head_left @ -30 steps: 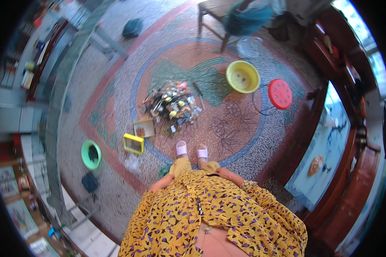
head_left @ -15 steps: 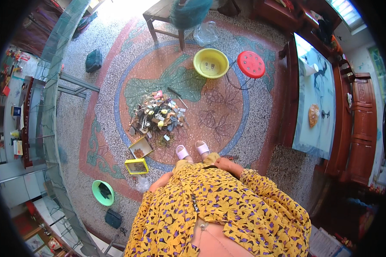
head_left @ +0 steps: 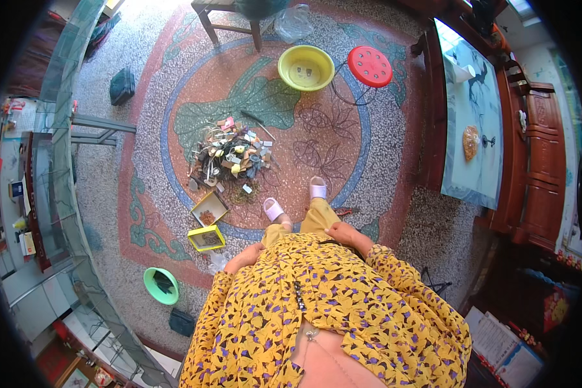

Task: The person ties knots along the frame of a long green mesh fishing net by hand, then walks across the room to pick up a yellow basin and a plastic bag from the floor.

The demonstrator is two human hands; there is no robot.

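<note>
My left hand (head_left: 246, 257) is closed at the left thigh of my tan trousers (head_left: 321, 218), its fingertips partly hidden against the cloth. On the other thigh my right hand (head_left: 344, 234) is curled closed on the trouser fabric, just below the hem of my yellow patterned shirt (head_left: 304, 284). On the floor ahead of my pale pink slippers (head_left: 318, 188) lies a heap of mixed small parts (head_left: 233, 152). Close to my left hand are an open box with brownish bits (head_left: 210, 210), a yellow-edged box (head_left: 206, 238) and a clear plastic bag (head_left: 218, 262).
A yellow basin (head_left: 306, 68) and a red round stool (head_left: 370, 66) stand ahead. To the left are a green basin (head_left: 161, 286) and a glass counter (head_left: 77, 194). A marble-topped table (head_left: 475, 129) stands on the right. Pliers-like red handles (head_left: 346, 211) lie beside my right foot.
My right foot has stepped forward and my legs are farther apart. The floor things have shifted up and left in view. Both hands stay at my trousers.
</note>
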